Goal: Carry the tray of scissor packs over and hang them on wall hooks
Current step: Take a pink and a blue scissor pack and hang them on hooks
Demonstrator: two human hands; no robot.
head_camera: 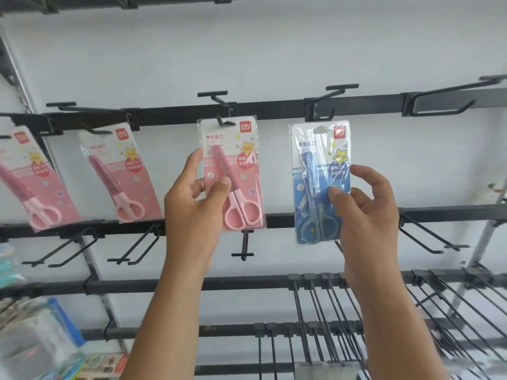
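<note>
Far left, two pink scissor packs (pixel 30 182) (pixel 120 174) hang from the upper rail (pixel 274 108), tilted and a bit blurred. Tray not in view, so I can't say where it sits.

Next, my left hand (pixel 192 209) grips a third pink pack (pixel 233 174) by its left edge, thumb across the front near the scissor pivot, fingers behind. Its top slot looks to be on the hook (pixel 219 120) or right at the tip; I can't tell whether it's fully seated.

Further right, my right hand (pixel 367 212) pinches the blue pack (pixel 321 182) at its lower right edge, thumb on the front, fingers curled behind. The slot sits just under the next hook (pixel 326 111), not threaded yet.

Handling, my guess: packs are light, a card back with a clear blister over it, stiff enough to stay flat from an edge pinch. Film looks glossy, probably slick, so grip the card edge, not the bubble. The hang tab is thin and could tear if forced. Mid-height edge hold keeps the slot free for the hook.

Lower rails and empty hooks (pixel 428 237) sit below, right side.
</note>
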